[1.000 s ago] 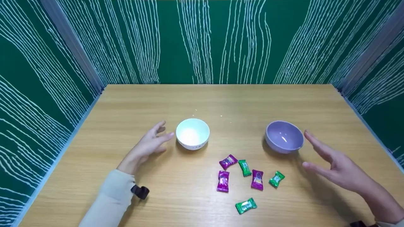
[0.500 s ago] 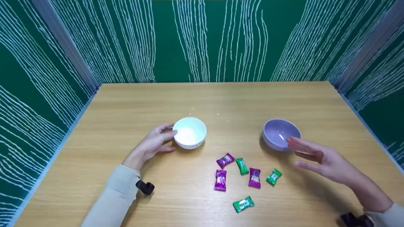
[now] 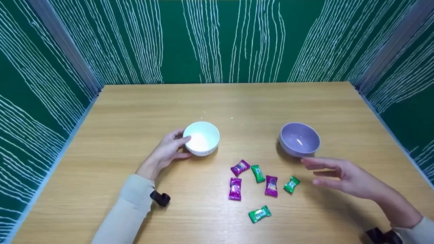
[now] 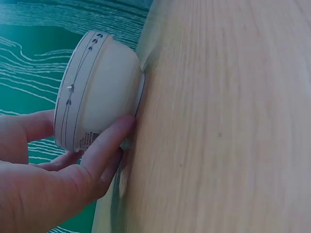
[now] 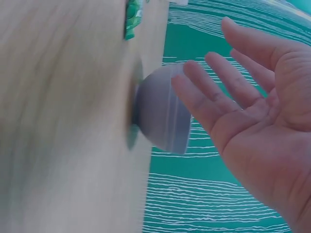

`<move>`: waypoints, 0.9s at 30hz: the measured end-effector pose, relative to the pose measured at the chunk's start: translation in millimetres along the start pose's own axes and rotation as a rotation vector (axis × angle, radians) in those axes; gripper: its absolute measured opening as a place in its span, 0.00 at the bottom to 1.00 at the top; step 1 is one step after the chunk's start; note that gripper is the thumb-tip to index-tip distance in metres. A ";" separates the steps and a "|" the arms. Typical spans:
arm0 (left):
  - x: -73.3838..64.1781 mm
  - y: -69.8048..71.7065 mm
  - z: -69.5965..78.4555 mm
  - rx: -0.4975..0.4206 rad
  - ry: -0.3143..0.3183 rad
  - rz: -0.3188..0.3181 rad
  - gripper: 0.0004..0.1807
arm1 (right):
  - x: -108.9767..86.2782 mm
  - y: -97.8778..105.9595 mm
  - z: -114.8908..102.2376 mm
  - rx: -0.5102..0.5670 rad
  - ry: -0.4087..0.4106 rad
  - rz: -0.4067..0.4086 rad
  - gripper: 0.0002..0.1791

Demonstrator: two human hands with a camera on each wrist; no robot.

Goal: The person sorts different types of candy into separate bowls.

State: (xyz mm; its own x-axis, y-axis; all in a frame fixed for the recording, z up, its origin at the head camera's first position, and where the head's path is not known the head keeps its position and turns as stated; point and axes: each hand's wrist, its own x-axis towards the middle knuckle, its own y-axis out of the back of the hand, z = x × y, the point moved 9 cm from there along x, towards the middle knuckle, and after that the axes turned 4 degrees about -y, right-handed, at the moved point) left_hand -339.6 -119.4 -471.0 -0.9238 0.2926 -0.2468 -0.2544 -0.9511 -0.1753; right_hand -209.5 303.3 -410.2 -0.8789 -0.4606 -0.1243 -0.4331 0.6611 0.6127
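Note:
A white bowl (image 3: 202, 137) with a small leaf-patterned band stands left of centre on the table. My left hand (image 3: 168, 149) holds it by its left side, thumb over the rim and fingers along the outer wall; the left wrist view shows fingers low near the bowl's foot (image 4: 141, 94). A purple bowl (image 3: 298, 139) stands to the right. Just in front of that bowl, my right hand (image 3: 346, 178) hovers with relaxed fingers and holds nothing. In the right wrist view its fingertips overlap the purple bowl's (image 5: 160, 107) rim.
Between the hands lie wrapped candies: three purple, one of them a purple candy (image 3: 271, 185), and three green, including a green candy (image 3: 260, 214) nearest me. Tiny white specks dot the wooden table (image 3: 162, 105) behind the bowls. Green, white-streaked walls (image 3: 190, 44) enclose its far and side edges.
My left hand has reached right and taken hold of the white bowl's side. The right hand has shifted left and towards me, from beside the purple bowl to in front of it.

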 end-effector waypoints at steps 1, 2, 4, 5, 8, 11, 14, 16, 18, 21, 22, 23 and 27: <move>-0.3 1.3 0.8 -0.008 -0.001 0.005 0.34 | 2.4 -2.1 3.1 0.008 -0.011 -0.022 0.30; -0.6 2.2 1.1 -0.017 0.000 0.010 0.33 | 4.9 -4.6 6.4 0.019 -0.022 -0.044 0.30; -0.9 3.3 0.8 -0.029 0.005 0.016 0.33 | 9.6 -10.4 12.4 0.043 -0.043 -0.084 0.30; -0.8 3.4 0.8 -0.033 0.005 0.018 0.32 | 11.9 -12.8 14.8 0.052 -0.051 -0.101 0.29; -0.9 2.8 0.3 -0.037 0.012 0.023 0.32 | 18.3 -19.0 20.1 0.068 -0.072 -0.143 0.29; -0.6 2.9 0.1 -0.045 0.019 0.027 0.32 | 25.8 -22.2 22.8 0.074 -0.077 -0.163 0.30; 1.1 2.5 0.3 -0.054 0.018 0.025 0.32 | 31.9 -24.4 24.7 0.069 -0.081 -0.172 0.31; 1.3 2.6 0.5 -0.056 0.017 0.024 0.32 | 35.9 -26.8 25.6 0.071 -0.084 -0.183 0.31; 0.6 3.9 0.6 -0.055 0.017 0.023 0.31 | 40.0 -30.4 25.7 0.072 -0.080 -0.201 0.32; -1.0 6.0 0.5 -0.055 0.013 0.016 0.31 | 45.5 -36.0 25.3 0.086 -0.065 -0.229 0.32; -1.4 6.3 0.6 -0.056 0.009 0.010 0.31 | 46.8 -37.5 25.3 0.093 -0.062 -0.238 0.31; -1.4 6.6 0.6 -0.058 0.004 0.002 0.31 | 47.9 -38.7 25.5 0.099 -0.060 -0.245 0.31; -1.1 6.6 -1.2 -0.076 -0.008 -0.025 0.31 | 50.2 -41.9 28.1 0.110 -0.079 -0.263 0.30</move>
State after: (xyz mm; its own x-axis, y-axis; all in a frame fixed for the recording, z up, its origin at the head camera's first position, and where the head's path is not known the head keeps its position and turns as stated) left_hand -339.9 -125.8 -473.1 -0.9196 0.3153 -0.2343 -0.2553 -0.9331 -0.2534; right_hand -241.2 269.1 -464.1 -0.7443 -0.5802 -0.3308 -0.6637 0.5870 0.4637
